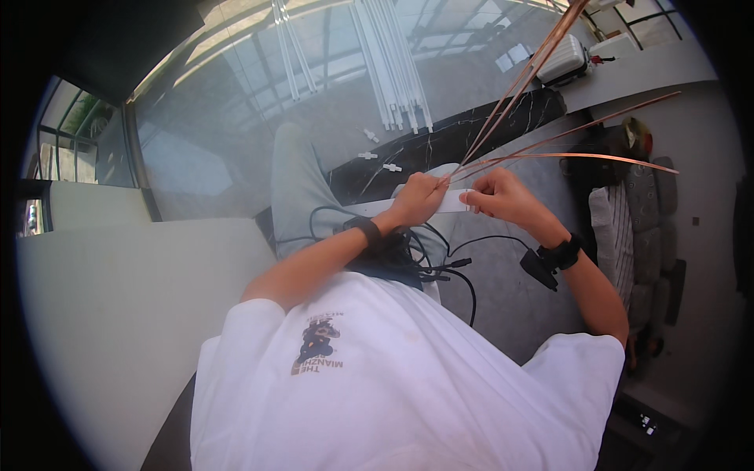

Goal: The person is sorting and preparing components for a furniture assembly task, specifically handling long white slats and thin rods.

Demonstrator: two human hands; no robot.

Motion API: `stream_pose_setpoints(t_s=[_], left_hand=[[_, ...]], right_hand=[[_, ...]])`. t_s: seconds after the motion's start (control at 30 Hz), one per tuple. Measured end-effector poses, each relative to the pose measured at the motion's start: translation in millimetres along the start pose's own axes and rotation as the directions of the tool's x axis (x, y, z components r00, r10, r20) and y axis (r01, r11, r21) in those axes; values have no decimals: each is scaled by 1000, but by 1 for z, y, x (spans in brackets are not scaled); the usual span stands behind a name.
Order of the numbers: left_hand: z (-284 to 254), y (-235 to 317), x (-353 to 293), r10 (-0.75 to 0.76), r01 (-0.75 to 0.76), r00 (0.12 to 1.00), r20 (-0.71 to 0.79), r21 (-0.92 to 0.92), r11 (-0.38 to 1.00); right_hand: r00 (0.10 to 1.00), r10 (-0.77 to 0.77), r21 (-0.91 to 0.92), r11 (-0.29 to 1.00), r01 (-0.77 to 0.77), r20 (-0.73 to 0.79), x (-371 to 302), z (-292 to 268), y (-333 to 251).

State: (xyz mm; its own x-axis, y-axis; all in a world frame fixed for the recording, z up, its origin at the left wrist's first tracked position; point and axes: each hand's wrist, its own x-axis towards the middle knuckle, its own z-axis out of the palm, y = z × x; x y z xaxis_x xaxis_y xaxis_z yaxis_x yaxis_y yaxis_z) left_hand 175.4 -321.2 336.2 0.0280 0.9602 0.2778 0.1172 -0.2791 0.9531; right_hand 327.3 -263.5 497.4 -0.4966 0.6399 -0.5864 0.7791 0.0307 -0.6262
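My left hand [418, 199] is closed round the gathered ends of several thin copper-coloured strips [542, 59], which fan out from it up and to the right. A flat white strip [451, 204] lies under and beside this hand, reaching toward my right fingers. Close by on the right, my right hand [506, 198] is pinched shut at the white strip's right end. A small pale bit shows at its fingertips, too small to name. Black cables [404, 255] lie bunched in my lap below the hands.
Ahead is a glossy glass-like surface with long white tubes [390, 67] and several small white fittings [369, 135]. A black marble-patterned edge [448, 129] runs beside it. A white suitcase [561, 59] stands far right; grey sofa cushions [648, 228] line the right side.
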Motion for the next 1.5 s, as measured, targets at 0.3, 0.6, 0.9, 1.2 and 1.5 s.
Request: stream_pose_setpoints(t_s=[0.3,0.6,0.9,1.2,1.5], left_hand=[[0,7,1,32,-32,999,10,7,999],[-5,15,-1,-43,40,995,88,38,998],[-3,2,-2,-51,51,999,-6,16,999],[-2,-1,-1,-6,7,999,33,-13,1000],[-6,5,0,57,-57,998,16,-45,997]], right_hand=[[994,-25,156,988,7,109,-3,-7,1],[991,-96,-223,968,114,89,-4,-9,-9],[959,-283,-290,921,262,-33,-19,9,-15],[842,-530,-634,619,464,98,-22,8,-10],[743,-638,-706,431,562,202,-19,2,-7]])
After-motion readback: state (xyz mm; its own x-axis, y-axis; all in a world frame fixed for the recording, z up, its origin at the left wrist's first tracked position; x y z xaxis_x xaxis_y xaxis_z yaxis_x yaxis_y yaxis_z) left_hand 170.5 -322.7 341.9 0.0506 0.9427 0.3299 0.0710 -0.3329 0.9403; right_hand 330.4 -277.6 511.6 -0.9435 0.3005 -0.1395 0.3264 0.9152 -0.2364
